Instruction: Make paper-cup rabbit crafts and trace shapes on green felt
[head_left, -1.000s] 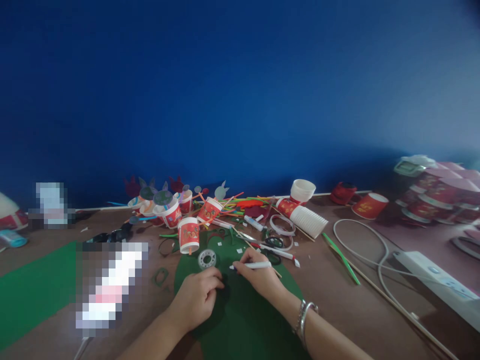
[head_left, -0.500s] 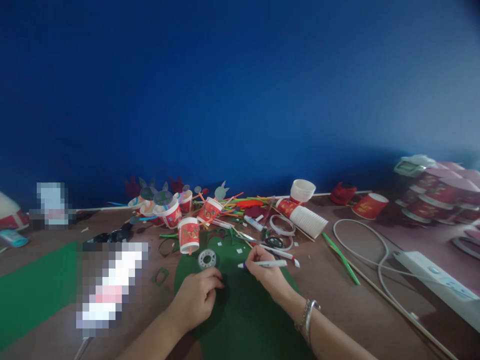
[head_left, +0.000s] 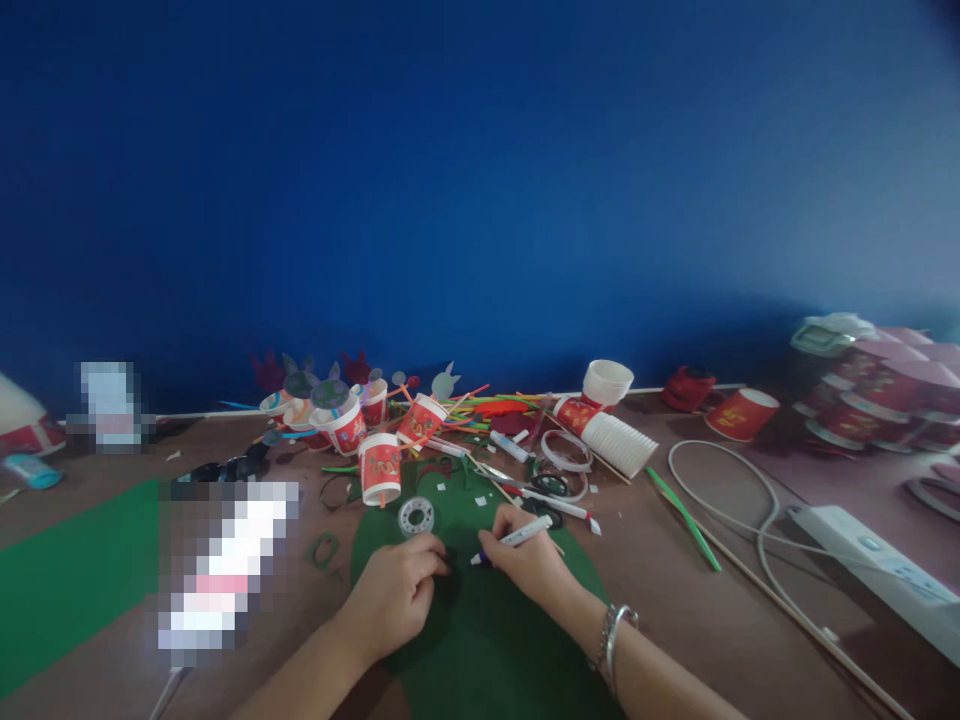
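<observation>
My right hand [head_left: 529,552] grips a white marker [head_left: 525,532] with a purple tip end. The marker is tilted, its tip low over the dark green sheet [head_left: 499,650]. On the left part of that sheet, my left hand [head_left: 401,590] rests with its fingers curled and pressed together. A dark patch lies by its fingertips; whether it is a held piece or shadow I cannot make out. Just beyond the left hand lies a roll of clear tape [head_left: 416,517]. White paper scraps [head_left: 481,501] are scattered on the sheet's far part.
Decorated red paper cups [head_left: 380,468] stand at the back left. A stack of cups [head_left: 619,445] lies on its side at the back right, near pipe cleaners and scissors. A power strip [head_left: 874,550] and cable [head_left: 772,490] are on the right. Another green sheet [head_left: 82,575] lies left.
My right hand has turned the marker, bringing its tip down and nearer me, slightly left. The marker now slants upward to the right. My left hand has stayed in place.
</observation>
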